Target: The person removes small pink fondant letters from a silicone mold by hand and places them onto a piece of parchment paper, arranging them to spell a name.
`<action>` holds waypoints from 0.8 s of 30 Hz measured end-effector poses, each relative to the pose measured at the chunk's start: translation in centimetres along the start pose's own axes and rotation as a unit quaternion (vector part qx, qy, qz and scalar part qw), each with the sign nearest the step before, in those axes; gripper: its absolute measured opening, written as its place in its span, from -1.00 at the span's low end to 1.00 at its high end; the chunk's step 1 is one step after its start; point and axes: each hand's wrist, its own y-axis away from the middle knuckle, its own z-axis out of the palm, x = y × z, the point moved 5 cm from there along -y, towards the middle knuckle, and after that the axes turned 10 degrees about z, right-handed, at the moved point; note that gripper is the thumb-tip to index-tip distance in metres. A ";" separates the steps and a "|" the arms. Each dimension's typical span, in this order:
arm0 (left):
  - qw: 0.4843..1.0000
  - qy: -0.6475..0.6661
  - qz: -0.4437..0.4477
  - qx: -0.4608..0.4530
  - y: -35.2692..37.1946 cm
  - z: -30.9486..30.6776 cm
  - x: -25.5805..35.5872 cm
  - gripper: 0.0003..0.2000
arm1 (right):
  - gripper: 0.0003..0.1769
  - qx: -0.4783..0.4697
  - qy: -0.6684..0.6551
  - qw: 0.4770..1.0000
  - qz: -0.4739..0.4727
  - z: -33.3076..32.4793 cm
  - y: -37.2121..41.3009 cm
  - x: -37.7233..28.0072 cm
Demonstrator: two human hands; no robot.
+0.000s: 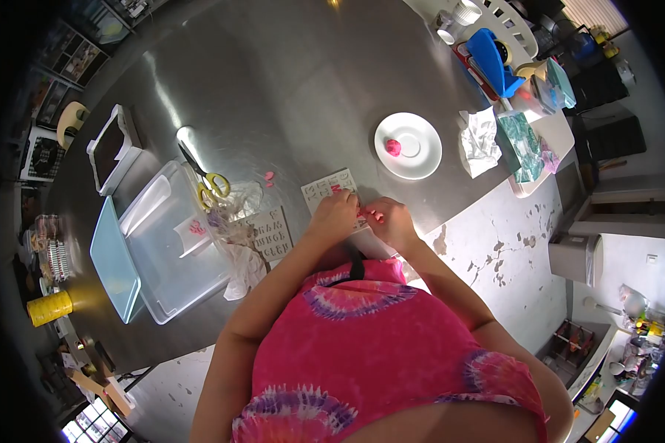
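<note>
A pale letter mould (316, 191) lies at the table's front edge, with some pink-red material in its letter hollows. My left hand (335, 215) rests on the mould's near side, its fingers bent and closed together; what is under the fingertips is hidden. Just to the right, my right hand (390, 221) is closed with small bits of pink dough at its fingers. Both hands' fingertips are close together. Beyond them stands a white saucer (425, 161) bearing a ball of pink dough (393, 148). A second letter mould (275, 235) lies left of my left forearm.
Yellow-handled scissors (213, 186) lie by a clear plastic box (181, 284) and its blue lid (113, 258) on the left. Crumpled plastic (245, 198) and pink scraps (269, 176) are nearby. Crumpled white paper (480, 142) and a green packet (521, 148) are at right.
</note>
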 end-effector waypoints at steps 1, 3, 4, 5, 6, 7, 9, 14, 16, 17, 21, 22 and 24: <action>1.000 0.000 0.000 0.000 0.0 0.1 0.0 -0.84 | -0.87 -0.002 0.000 1.000 -0.002 0.2 -0.1 0.1; 1.000 -0.021 0.002 0.004 0.0 0.1 -0.1 -0.85 | -0.85 -0.005 0.041 0.999 -0.023 0.2 -0.5 0.2; 1.000 -0.022 0.003 0.004 0.0 0.1 -0.1 -0.85 | -0.84 -0.007 0.083 0.996 -0.044 0.3 -0.6 0.1; 1.000 -0.020 0.003 0.005 0.0 0.2 -0.1 -0.85 | -0.84 -0.006 0.082 0.996 -0.044 0.3 -0.6 0.1; 1.000 -0.019 0.003 0.006 0.0 0.1 -0.1 -0.85 | -0.83 -0.031 0.067 0.997 -0.007 0.2 -0.6 0.1; 1.000 -0.020 0.003 0.006 -0.1 0.0 -0.1 -0.85 | -0.83 -0.057 0.051 0.997 0.029 0.2 -0.7 0.1; 1.000 0.001 0.001 0.009 0.0 -0.1 -0.1 -0.85 | -0.83 -0.063 0.006 0.995 0.077 0.0 -0.8 0.2; 1.000 -0.012 0.002 0.012 -0.1 0.0 0.0 -0.85 | -0.85 -0.056 0.020 0.987 0.146 0.0 -0.8 0.3; 1.000 -0.016 0.001 0.013 0.1 0.0 0.0 -0.85 | -0.85 -0.045 0.040 0.987 0.151 0.4 -0.8 0.4; 1.000 -0.013 -0.002 0.022 0.2 0.0 0.0 -0.85 | -0.85 -0.045 0.039 0.987 0.151 0.5 -0.8 0.5; 0.999 0.005 -0.010 0.031 0.1 -0.5 0.0 -0.87 | -0.82 -0.053 0.050 0.989 0.129 0.6 -1.2 0.8; 0.999 0.005 -0.010 0.032 0.1 -0.6 0.0 -0.87 | -0.80 -0.064 0.046 0.989 0.121 0.6 -1.3 0.8; 0.999 0.033 -0.004 0.028 0.1 -0.7 0.0 -0.89 | -0.80 -0.086 0.030 0.987 0.129 0.1 -1.3 0.7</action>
